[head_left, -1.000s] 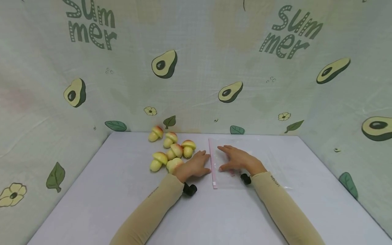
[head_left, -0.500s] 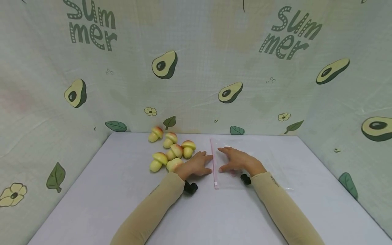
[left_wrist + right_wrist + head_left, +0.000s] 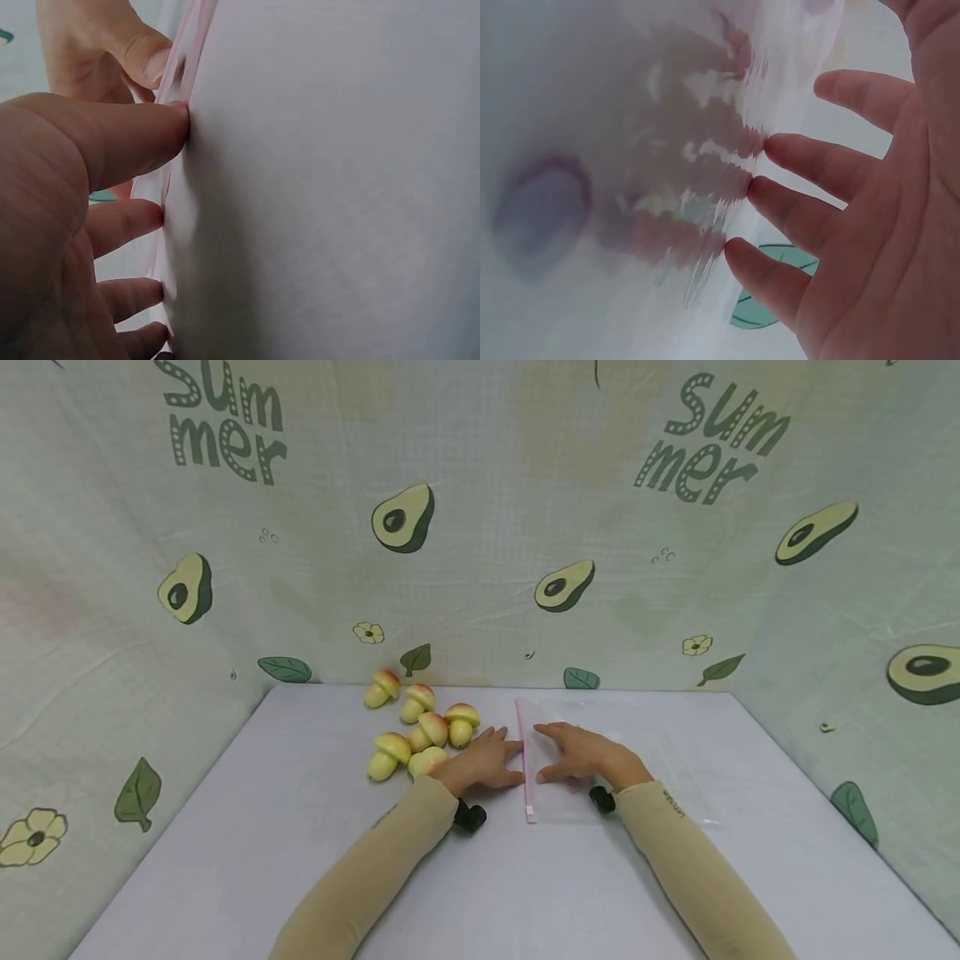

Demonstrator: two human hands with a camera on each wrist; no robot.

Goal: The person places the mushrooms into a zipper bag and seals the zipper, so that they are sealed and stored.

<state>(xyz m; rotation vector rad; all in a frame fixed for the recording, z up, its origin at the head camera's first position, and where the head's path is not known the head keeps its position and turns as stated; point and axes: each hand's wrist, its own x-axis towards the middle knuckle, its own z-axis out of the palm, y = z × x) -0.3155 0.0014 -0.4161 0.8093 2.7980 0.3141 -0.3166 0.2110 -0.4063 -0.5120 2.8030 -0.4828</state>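
A clear plastic zip bag [image 3: 660, 760] lies flat on the white table, its pink zip strip [image 3: 528, 777] running along the left side with a small slider [image 3: 530, 816] at the near end. My left hand [image 3: 486, 762] has its fingers spread, the thumb and fingertips against the strip's left edge; the left wrist view shows the thumb [image 3: 150, 142] right at the pink edge. On the other side, my right hand [image 3: 588, 752] rests on the bag. In the right wrist view its spread fingertips [image 3: 780, 142] touch the shiny film.
Several yellow mushrooms with reddish caps, among them a front left one [image 3: 387, 756] and a back one [image 3: 382, 687], lie just left of my left hand. A printed cloth [image 3: 480, 527] with avocados hangs behind the white table [image 3: 225, 827].
My left hand has shifted slightly to the right, and the pink strip has moved right with it. The right hand has barely moved.
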